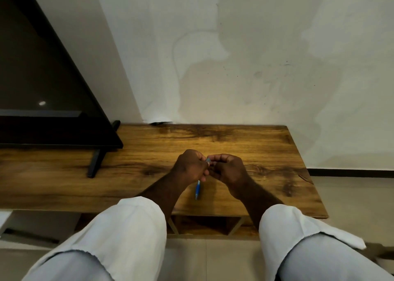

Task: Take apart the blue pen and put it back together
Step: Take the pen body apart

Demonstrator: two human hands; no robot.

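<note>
My left hand (pixel 190 165) grips the blue pen (pixel 198 189), tip toward 6 o'clock, while my right hand (pixel 228 169) pinches its top end.

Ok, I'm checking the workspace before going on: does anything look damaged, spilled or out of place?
Nothing on the wooden table is spilled or broken. The blue pen hangs from the left hand; the right hand pinches its upper end. The wall has large blotchy stains.
</note>
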